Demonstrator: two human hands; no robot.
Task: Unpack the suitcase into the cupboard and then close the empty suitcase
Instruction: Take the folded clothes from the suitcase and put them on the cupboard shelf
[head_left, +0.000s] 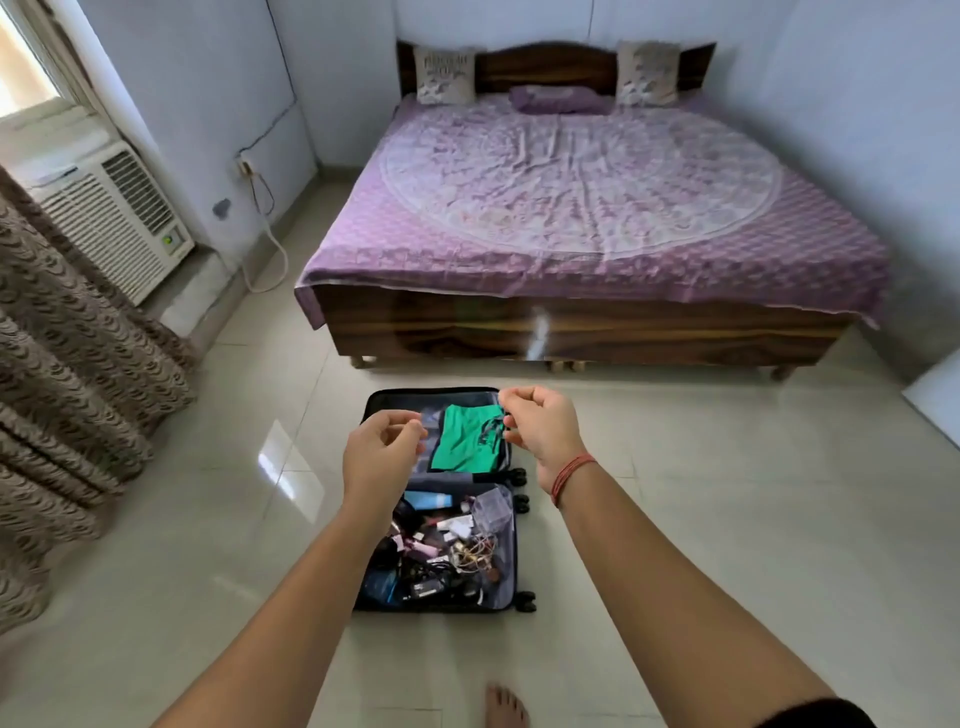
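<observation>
Hovering fingers (401, 415) abv open suitcase (415, 394).

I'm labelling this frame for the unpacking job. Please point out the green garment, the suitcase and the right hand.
green garment (458, 442): head view, middle of the folded cloth.
suitcase (431, 393): head view, far rim of the open half.
right hand (540, 426): head view, back of the hand.
</observation>
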